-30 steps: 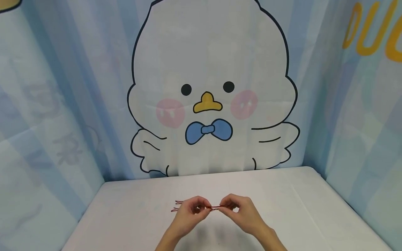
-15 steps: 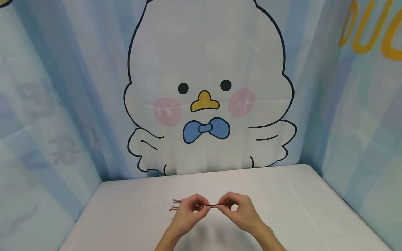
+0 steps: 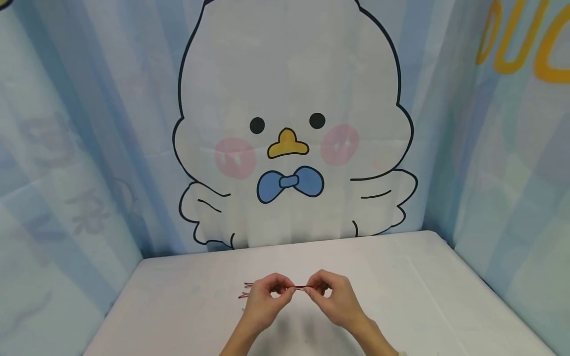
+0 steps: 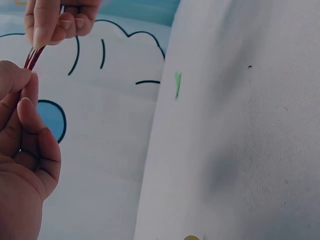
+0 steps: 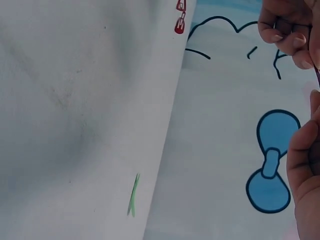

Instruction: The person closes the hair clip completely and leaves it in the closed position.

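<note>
Head view, lower centre: fingers of the left hand (image 3: 263,302) and right hand (image 3: 339,302) pinched opposite ends of a slim red clip (image 3: 300,287). It seemed light, stiff yet springy, best held there. Two more clips (image 5: 179,28) lay on the table (image 5: 55,145), right wrist view's upper centre.

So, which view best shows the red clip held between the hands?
The left wrist view: the red clip appears largest there, with light gaps showing along it. The head view shows only a small thin line; the right wrist view, a sliver near the right edge.
</note>
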Demonstrator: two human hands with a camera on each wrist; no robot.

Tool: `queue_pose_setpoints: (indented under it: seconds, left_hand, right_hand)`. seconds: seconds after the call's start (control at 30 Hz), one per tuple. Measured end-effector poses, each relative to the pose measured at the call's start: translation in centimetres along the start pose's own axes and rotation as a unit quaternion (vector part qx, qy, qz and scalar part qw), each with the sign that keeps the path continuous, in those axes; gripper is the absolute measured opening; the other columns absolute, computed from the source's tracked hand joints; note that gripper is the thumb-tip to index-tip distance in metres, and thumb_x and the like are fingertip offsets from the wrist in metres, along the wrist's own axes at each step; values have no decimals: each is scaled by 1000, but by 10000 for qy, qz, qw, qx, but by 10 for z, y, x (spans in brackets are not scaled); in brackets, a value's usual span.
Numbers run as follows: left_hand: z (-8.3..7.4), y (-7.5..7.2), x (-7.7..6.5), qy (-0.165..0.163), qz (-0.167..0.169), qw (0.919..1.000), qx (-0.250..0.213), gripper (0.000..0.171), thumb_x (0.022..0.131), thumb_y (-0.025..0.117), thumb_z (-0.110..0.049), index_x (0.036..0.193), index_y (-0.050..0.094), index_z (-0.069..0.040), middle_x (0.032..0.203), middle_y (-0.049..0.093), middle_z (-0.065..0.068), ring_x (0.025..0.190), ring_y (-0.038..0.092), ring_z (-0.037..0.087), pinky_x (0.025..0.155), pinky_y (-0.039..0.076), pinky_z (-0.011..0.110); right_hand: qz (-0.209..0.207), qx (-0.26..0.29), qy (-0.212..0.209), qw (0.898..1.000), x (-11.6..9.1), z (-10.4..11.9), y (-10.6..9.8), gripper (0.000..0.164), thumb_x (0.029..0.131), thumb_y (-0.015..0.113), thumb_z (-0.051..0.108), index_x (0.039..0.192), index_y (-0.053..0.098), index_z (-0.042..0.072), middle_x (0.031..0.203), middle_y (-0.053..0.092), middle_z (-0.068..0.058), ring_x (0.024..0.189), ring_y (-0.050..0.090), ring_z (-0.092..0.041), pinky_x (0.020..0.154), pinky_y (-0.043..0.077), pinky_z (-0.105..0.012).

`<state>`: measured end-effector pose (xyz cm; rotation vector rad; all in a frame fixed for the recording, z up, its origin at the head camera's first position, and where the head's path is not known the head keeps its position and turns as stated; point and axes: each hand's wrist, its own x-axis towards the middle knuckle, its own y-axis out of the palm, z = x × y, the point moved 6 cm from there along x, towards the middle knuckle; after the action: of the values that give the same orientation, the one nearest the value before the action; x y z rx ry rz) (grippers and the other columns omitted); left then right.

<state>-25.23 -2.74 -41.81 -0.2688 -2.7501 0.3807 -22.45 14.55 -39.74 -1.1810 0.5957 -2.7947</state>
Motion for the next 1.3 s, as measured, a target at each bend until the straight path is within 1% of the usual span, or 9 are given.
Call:
queue_pose_setpoints:
  seconds: [0.1,0.23,0.4,0.47,0.63,0.8,0.9,1.07,1.3]
  left_hand:
    - [0,1,1,10,-145,9998,135,9,86,75,-1,89,72,-9,77,61,-5,74,56,12,73,50,33]
    - [0,3,2,13,-249,9993,279,10,87,75,-1,90,71,-10,77,60,-6,74,56,11,73,51,30]
    - [0,3,2,-34,-273,9995,185,9,87,74,-2,91,70,-8,78,60,-5,74,56,12,71,50,26]
    - [0,3,2,-56,-239,9997,96,8,88,75,-2,92,70,-8,79,60,-4,75,56,12,71,50,25]
    - [-1,4,1,-53,-122,9999,-104,8,88,75,-4,93,70,-6,80,61,-2,75,55,12,69,48,24]
    - [1,6,2,-142,28,9999,21,7,90,74,-6,95,70,-7,84,63,-3,78,56,14,71,48,24]
    - [2,6,2,-145,136,9997,113,7,91,74,-9,96,69,-8,86,64,-4,79,57,14,72,48,25]
    - [3,-2,0,-53,198,9994,266,8,92,73,-13,98,69,-10,90,65,-4,82,59,13,74,49,26]
    - [12,-26,-3,-97,127,9988,470,8,93,72,-13,99,69,-9,92,65,-3,85,59,15,74,50,27]
  right_hand:
    - [-88,-144,3,9999,-1,-1,0,14,85,76,-3,84,67,7,74,64,8,61,55,-3,55,51,-26]
    - [-160,-386,-22,9991,-1,-1,0,11,86,77,1,85,67,5,75,63,10,62,55,-2,56,51,-27]
    - [4,-961,-375,9947,0,3,3,22,81,80,-6,94,67,7,80,64,8,69,58,-3,59,54,-30]
    - [53,-1235,-557,9908,0,5,4,29,78,81,-9,96,67,8,83,65,6,71,59,-4,62,54,-28]
    - [46,-1721,-906,9809,-1,9,5,31,75,84,-8,95,68,10,85,66,5,74,59,-5,66,51,-21]
    - [27,-1949,-1104,9746,-2,10,4,30,74,86,-4,94,69,12,84,64,9,74,58,-4,67,47,-16]
    - [21,-1992,-1128,9734,-3,11,3,31,74,86,-4,93,68,13,84,63,10,73,57,-4,67,47,-16]
    - [-19,-2208,-1043,9697,-4,11,0,34,71,87,-5,91,67,14,81,60,11,72,53,-3,65,48,-22]
    - [-44,-2288,-1063,9676,-4,5,-8,33,72,87,-4,92,67,14,80,61,11,71,54,-4,64,46,-24]
